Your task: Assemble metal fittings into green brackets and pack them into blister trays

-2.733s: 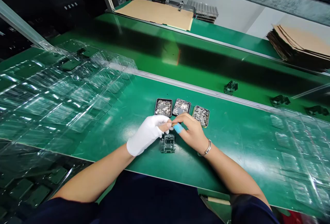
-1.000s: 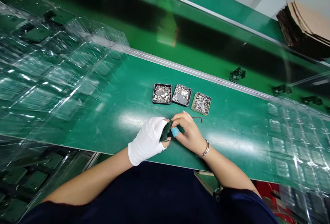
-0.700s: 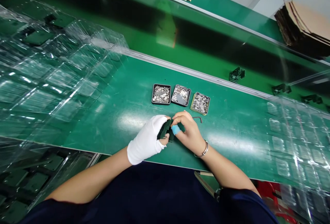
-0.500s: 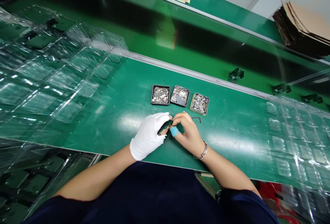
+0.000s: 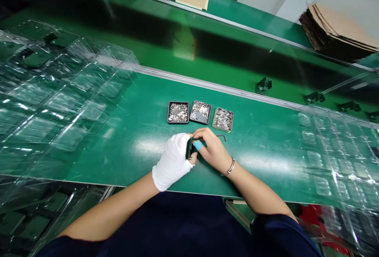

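My left hand (image 5: 173, 158), in a white glove with bare fingertips, is closed around a small dark green part (image 5: 188, 149). From the other side, my right hand (image 5: 211, 146) presses its fingers on the same part; a blue wrap covers its thumb. Both hands partly hide the part, so its full shape does not show. Just beyond them stand three small trays of tiny silvery metal pieces: a left tray (image 5: 178, 122), a middle tray (image 5: 200, 122) and a right tray (image 5: 222, 130). An L-shaped hex key (image 5: 222, 136) lies beside my right fingers.
Clear plastic blister trays are piled at the left (image 5: 74, 87) and lie at the right (image 5: 322, 160) of the green bench (image 5: 133, 119). Behind a metal rail (image 5: 207, 84), several dark parts (image 5: 263, 86) stand in a row. Cardboard sheets (image 5: 337, 28) are stacked at back right.
The dark green part has turned between my hands and now stands more upright. My right thumb has shifted onto it. The whole view has moved slightly, so the trays appear further left and lower.
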### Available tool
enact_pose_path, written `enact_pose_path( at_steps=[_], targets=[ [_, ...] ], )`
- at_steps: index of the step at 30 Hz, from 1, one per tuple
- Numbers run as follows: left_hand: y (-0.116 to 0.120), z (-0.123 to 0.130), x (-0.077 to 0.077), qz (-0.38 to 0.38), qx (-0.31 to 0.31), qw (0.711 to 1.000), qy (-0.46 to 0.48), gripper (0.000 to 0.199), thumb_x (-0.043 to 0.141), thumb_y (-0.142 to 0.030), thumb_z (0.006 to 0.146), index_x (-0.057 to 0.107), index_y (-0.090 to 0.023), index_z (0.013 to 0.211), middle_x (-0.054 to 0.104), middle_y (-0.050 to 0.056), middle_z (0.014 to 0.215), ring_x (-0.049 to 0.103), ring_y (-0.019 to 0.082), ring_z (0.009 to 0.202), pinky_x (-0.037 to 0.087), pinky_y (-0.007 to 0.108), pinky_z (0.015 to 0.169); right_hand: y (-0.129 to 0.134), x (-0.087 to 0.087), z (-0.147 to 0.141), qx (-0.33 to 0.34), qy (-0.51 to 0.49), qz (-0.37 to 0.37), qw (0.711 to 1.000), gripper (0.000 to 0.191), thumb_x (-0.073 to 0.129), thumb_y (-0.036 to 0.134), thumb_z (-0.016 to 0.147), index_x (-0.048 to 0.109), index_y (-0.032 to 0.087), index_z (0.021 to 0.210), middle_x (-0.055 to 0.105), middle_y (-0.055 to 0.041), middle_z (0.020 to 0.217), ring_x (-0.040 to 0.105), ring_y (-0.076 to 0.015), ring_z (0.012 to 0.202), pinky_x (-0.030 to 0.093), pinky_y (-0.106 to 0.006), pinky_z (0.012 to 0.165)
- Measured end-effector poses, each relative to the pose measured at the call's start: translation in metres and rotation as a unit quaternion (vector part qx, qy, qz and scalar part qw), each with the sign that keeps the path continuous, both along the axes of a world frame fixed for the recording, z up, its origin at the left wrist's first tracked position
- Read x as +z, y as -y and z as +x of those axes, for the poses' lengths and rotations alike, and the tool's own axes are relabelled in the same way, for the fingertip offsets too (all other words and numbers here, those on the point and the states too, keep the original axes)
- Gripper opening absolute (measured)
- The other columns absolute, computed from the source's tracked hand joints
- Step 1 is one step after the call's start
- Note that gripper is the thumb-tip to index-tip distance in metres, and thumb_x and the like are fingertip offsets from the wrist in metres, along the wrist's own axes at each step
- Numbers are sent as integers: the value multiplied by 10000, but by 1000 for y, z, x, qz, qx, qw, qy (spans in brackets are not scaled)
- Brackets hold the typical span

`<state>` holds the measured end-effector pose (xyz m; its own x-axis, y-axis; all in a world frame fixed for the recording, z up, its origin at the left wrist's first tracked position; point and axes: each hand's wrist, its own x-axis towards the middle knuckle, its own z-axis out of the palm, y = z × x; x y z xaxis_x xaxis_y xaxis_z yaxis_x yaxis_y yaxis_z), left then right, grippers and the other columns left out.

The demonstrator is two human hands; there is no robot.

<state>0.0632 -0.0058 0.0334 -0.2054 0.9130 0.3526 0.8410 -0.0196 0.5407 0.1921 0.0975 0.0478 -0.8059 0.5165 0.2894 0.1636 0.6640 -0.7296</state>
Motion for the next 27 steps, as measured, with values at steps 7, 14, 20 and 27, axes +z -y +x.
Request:
enact_pose_path(
  at_steps=[7,14,20,27],
  targets=[
    [2,-22,-5,-111,-35,982,149,391,517,-257,790,412,-183,1160,542,117,1154,556,270,1098,472,462,946,-94,16,29,-152,184,57,970,201,472,73,821,630,177,891,651,-61,926,592,-197,889,453,-321,812],
    [4,-38,0,-89,-7,968,234,424,498,-364,835,410,-206,1219,526,108,1256,501,264,1225,401,476,1054,-114,1,18,-67,306,157,937,260,466,50,810,670,168,918,658,-72,942,562,-200,903,380,-296,827],
    [3,-47,-1,-116,23,957,265,466,516,-440,837,436,-185,1219,554,130,1253,526,268,1208,407,485,1051,-107,-5,12,-110,321,156,928,191,482,131,835,665,179,864,663,-65,896,572,-206,858,347,-308,781],
    [3,-50,1,-122,14,962,244,431,510,-473,840,505,-194,1168,606,105,1197,561,270,1163,429,464,1027,-109,11,28,-101,316,134,934,176,493,86,783,642,173,818,648,-53,855,567,-185,816,363,-281,759]
  ],
)
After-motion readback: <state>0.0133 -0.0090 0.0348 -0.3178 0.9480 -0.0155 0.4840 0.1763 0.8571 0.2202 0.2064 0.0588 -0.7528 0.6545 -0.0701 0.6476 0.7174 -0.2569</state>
